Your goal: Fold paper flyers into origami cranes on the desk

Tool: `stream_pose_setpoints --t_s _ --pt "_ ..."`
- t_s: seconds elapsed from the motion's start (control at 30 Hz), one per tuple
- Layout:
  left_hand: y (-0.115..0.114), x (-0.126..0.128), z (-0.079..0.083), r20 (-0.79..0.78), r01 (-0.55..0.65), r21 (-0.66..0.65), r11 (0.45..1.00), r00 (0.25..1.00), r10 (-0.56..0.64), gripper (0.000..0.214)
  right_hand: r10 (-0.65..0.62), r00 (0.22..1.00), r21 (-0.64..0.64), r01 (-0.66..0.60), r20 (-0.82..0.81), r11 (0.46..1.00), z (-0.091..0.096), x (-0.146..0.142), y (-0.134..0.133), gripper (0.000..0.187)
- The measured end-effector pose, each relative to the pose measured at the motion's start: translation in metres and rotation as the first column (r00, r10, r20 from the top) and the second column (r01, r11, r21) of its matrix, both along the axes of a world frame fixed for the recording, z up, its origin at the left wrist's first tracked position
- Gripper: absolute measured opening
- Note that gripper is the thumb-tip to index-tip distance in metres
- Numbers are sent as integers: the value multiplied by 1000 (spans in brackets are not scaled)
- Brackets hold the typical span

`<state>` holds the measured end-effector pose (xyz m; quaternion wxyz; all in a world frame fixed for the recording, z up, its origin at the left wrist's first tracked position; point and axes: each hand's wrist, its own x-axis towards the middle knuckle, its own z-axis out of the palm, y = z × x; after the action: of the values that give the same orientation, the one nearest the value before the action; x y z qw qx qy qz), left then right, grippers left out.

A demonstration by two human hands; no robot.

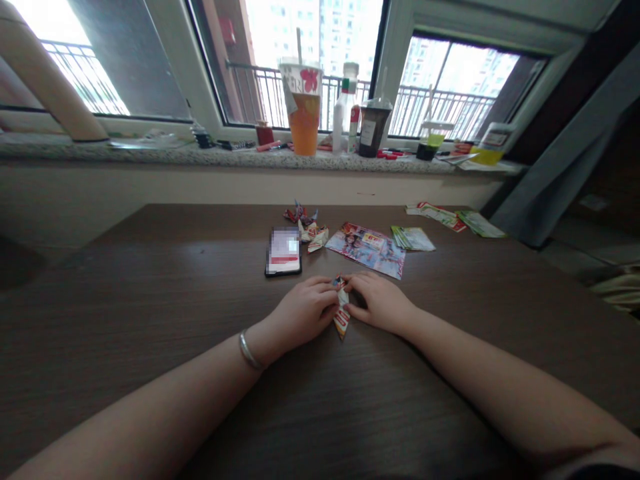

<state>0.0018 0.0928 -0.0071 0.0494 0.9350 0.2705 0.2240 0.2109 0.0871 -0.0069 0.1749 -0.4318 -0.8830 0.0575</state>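
A narrow piece of folded printed paper [342, 319], white with red and yellow print, lies on the dark wooden table between my hands, its pointed end toward me. My left hand [313, 305], with a silver bangle at the wrist, grips its left edge with bent fingers. From the other side, my right hand [377, 301] pinches the paper between thumb and fingertips. The paper's upper part is partly hidden by fingers. Beyond my left hand lies a phone [284, 252] with a lit screen. Two folded paper figures, one whitish [314, 237] and one red and blue [301, 214], rest behind it.
A colourful printed sheet [370, 249] lies beyond my right hand, beside a stack of green-white papers [413, 238]. More printed strips [437, 215] are near the far right edge. Along the windowsill [225, 157] stand a tall orange drink [304, 120], a dark drink cup [373, 130] and bottles.
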Motion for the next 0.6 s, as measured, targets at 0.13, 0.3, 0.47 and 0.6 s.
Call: stream_pose_setpoints --t_s 0.13,0.3,0.47,0.6 --pt "0 -2 -1 -22 -93 -32 995 996 92 25 -7 1000 -7 7 -20 1000 1 -2 -1 27" --pt "1 -4 -3 -2 -47 -13 999 999 47 13 2 998 -45 -4 -59 999 -4 0 4 26" --pt "3 -6 -4 7 -69 -10 998 998 69 10 72 984 -14 -75 -165 997 -10 4 11 29" --pt "4 -7 -4 -31 -76 -30 997 997 75 11 192 959 60 -184 -206 981 -10 4 11 20"
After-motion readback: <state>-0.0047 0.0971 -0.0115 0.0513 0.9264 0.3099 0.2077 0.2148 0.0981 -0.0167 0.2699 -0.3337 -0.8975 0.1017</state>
